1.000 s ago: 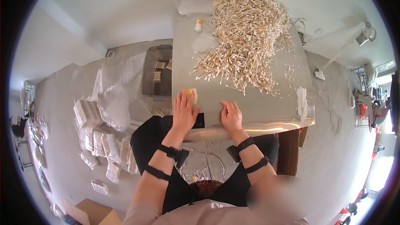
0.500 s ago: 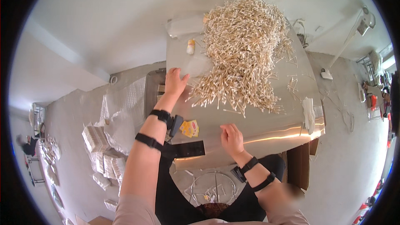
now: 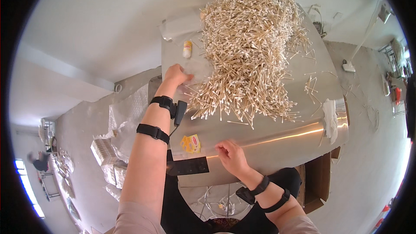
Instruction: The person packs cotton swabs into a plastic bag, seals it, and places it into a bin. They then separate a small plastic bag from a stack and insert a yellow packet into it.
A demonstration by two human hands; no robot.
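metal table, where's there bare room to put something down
The metal table has bare room between the right hand and the crumpled white item, nearer than the swab pile. A smaller patch lies between the yellow cards and the pile's front fringe. Crowded: the far middle, under the pile, and left of it, with the bottle, clear plastic and left hand.

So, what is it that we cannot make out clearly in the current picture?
All in the head view:
Left hand: its back covers most fingers, so whether it grips the clear film cannot be told.
Right hand: the curled fingers hide the palm and anything inside.
Grey bin: mostly hidden by the left forearm and table; contents unseen.
Person at far left: too small and blurred to tell what they do.
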